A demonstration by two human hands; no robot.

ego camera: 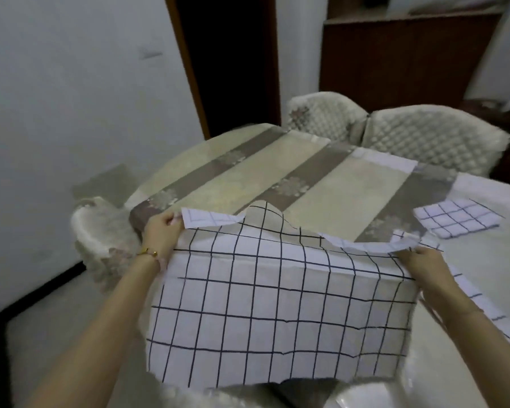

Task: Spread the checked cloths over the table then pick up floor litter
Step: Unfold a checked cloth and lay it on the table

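A large white cloth with a dark checked grid [277, 304] is stretched in the air above the near side of the round table [218, 160]. My left hand [162, 231] pinches its upper left corner. Its upper right edge is gripped by my right hand [421, 260]. The top edge of the cloth folds over and sags between the two hands. A second checked cloth [458, 217], folded into a small square, lies on the table at the right. No floor litter shows in this view.
The table carries a beige and grey striped cover with flower patterns. Padded chairs stand at the far side [430, 139] and at the left [100, 231]. A dark doorway [227, 60] and a wooden cabinet [395, 57] are behind.
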